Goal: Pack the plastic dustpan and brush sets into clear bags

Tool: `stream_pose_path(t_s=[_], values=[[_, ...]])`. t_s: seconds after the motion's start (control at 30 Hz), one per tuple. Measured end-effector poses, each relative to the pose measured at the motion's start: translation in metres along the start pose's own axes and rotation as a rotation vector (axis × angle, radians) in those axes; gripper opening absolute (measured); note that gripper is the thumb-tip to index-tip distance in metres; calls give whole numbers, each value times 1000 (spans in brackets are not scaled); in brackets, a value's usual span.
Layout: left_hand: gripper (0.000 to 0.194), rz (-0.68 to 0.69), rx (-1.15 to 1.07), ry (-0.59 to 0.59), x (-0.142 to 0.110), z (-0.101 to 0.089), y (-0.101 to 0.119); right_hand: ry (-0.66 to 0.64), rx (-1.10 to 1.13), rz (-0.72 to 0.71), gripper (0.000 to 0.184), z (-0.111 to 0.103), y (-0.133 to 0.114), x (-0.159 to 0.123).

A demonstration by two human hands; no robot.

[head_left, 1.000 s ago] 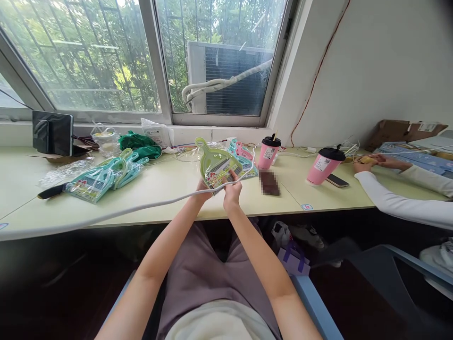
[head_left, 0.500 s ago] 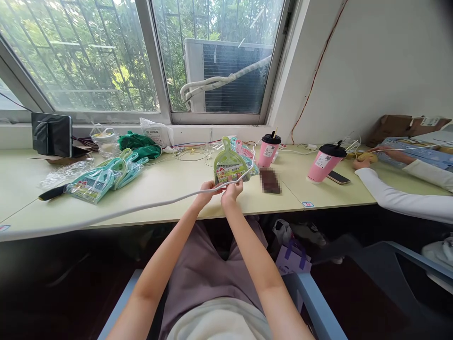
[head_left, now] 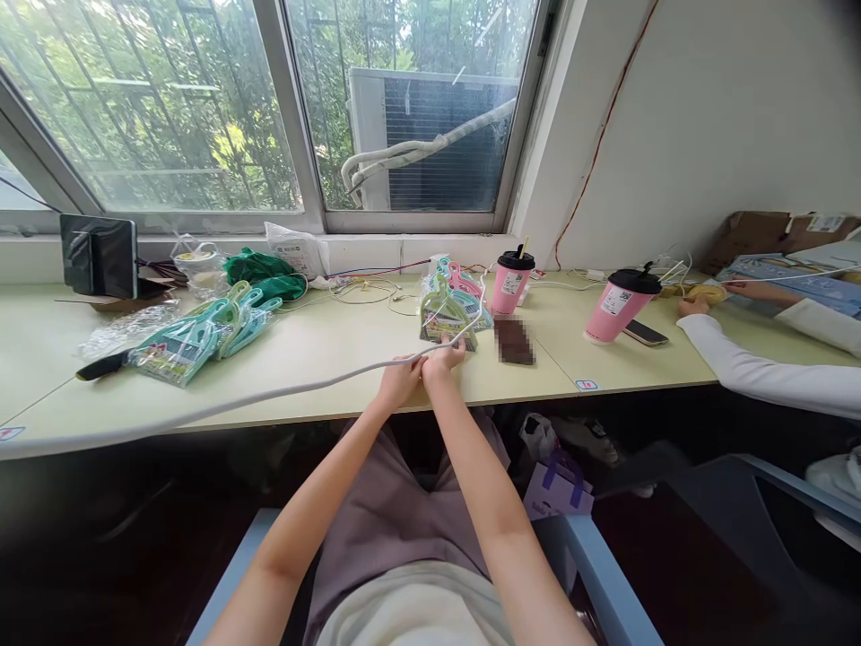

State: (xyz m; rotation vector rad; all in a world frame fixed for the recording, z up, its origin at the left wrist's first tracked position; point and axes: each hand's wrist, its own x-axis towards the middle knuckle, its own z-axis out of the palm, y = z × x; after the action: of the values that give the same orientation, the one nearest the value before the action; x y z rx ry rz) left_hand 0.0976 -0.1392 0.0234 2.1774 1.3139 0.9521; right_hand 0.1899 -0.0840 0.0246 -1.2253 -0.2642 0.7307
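Green dustpan pack [head_left: 440,314] has been lowered to the bench [head_left: 323,350], before pink and blue packs [head_left: 464,282], so its placing seems nearly done, its near edge met by the right hand [head_left: 441,361], the left hand [head_left: 402,382] just beside, though whether either grips cannot be told.

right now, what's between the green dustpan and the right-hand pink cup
In the head view, the left-hand pink cup, with a blurred brown item in front of it; a teal pack also shows beside the green dustpan.

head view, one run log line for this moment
left hand: beside right hand; right hand: at near edge of green dustpan; teal dustpans: left side of table
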Motion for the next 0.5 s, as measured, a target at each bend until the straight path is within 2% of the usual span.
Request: stream_pose_path(t_s=[0.1,0.17,0.27,0.33,0.4,0.5], values=[[37,-112,-271,-171,3,-16,-6,-63,-114,-39,57,-6,3,0],[52,-238,-520,-250,10,-28,-13,-86,-180,-71,57,-10,5,2],[84,-372,-699,-153,29,-40,-21,-115,-327,-164,55,-13,10,5],[91,-368,-797,-132,42,-39,-24,-182,-450,-266,55,-14,13,8],[87,-319,-896,-177,52,-33,-26,-263,-607,-385,55,-15,15,12],[83,-272,-922,-202,59,-23,-30,-420,-906,-651,55,-23,13,19]])
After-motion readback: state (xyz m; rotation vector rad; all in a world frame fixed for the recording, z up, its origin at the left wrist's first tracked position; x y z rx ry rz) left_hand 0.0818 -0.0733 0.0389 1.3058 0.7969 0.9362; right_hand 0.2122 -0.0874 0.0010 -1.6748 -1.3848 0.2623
